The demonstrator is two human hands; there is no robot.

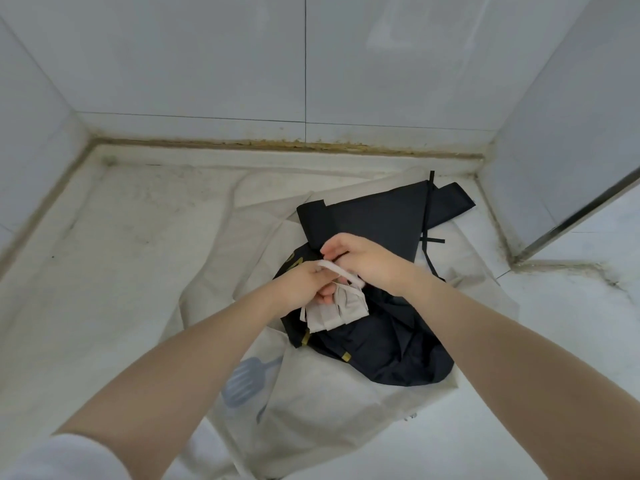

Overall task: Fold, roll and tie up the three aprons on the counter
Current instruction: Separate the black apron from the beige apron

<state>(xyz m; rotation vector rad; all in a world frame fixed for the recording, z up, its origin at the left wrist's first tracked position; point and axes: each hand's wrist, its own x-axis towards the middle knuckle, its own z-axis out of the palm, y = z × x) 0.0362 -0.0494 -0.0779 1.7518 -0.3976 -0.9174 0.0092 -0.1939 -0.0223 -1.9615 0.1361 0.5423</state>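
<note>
A small rolled white apron [341, 311] hangs in the air above the counter. My left hand [304, 285] grips the roll from the left. Its white strap [341, 271] runs across the top between both hands, and my right hand [363, 259] pinches that strap. Under my hands a dark navy apron [377, 220] lies crumpled, with black ties trailing to the right. Beneath it a white apron [322, 403] with a blue spatula print is spread flat.
The marble counter [121, 244] sits in a tiled corner. Walls close it off at the back and left, and a tiled pillar [554, 150] stands at the right. Bare counter lies left of the aprons.
</note>
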